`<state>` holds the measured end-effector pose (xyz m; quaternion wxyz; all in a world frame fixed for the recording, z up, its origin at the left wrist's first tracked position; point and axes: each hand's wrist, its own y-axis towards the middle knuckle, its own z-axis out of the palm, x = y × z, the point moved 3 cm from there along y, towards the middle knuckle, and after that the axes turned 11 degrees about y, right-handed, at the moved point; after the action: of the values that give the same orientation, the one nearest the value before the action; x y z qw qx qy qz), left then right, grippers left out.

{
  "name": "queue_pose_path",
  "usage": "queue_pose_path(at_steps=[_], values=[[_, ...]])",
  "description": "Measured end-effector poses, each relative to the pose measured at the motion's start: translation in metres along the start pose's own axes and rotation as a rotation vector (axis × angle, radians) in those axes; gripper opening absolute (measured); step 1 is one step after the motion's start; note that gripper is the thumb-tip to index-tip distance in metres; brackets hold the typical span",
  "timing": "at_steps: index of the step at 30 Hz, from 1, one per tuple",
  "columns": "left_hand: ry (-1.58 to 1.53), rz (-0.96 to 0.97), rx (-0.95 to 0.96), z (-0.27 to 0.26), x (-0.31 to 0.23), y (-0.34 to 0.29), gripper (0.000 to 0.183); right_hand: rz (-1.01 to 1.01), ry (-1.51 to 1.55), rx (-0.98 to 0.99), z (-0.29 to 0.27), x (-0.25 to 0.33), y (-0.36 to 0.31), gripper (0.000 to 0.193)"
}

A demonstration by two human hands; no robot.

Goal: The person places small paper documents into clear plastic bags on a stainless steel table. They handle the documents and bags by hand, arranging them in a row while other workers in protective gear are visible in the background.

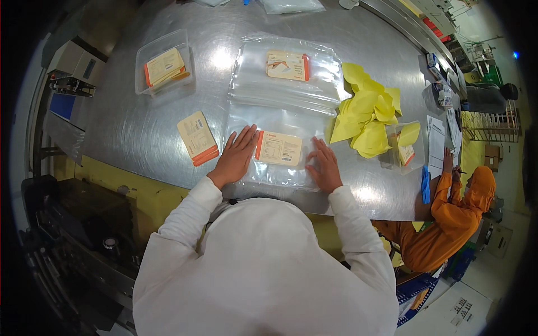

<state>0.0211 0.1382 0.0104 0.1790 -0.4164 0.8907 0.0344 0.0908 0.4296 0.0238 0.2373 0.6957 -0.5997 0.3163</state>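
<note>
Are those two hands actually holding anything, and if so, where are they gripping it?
Nothing is gripped. The left hand and right hand lie flat, palms down, on the clear plastic bag, either side of the cream label card.

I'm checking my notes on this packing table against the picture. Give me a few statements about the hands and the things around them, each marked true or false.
1. Both hands, left hand and right hand, lie flat on a clear plastic bag. True.
2. A cream card with an orange edge lies between the hands. True.
3. The yellow sheets lie to the person's left. False: they lie to the right.
4. The clear tray is empty. False: it holds cards.
5. A person in orange sits at the table's right end. True.
</note>
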Motion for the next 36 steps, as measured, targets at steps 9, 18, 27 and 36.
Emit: queue_pose_path(at_steps=[9, 18, 27, 36], values=[[-0.273, -0.007, 0.002, -0.013, 0.007, 0.002, 0.066, 0.000, -0.007, 0.002, -0.008, 0.006, -0.004, 0.020], [-0.705, -0.134, 0.187, -0.088, 0.033, 0.005, 0.044, 0.070, 0.479, -0.112, -0.027, -0.013, 0.018, 0.007], [-0.716, -0.213, -0.149, -0.121, 0.083, 0.117, 0.011, 0.388, 1.237, -0.536, -0.069, -0.066, 0.074, 0.050], [-0.758, -0.594, -0.602, -0.118, 0.132, 0.214, 0.016, 0.196, 0.494, -0.786, -0.055, -0.085, 0.049, 0.047]])
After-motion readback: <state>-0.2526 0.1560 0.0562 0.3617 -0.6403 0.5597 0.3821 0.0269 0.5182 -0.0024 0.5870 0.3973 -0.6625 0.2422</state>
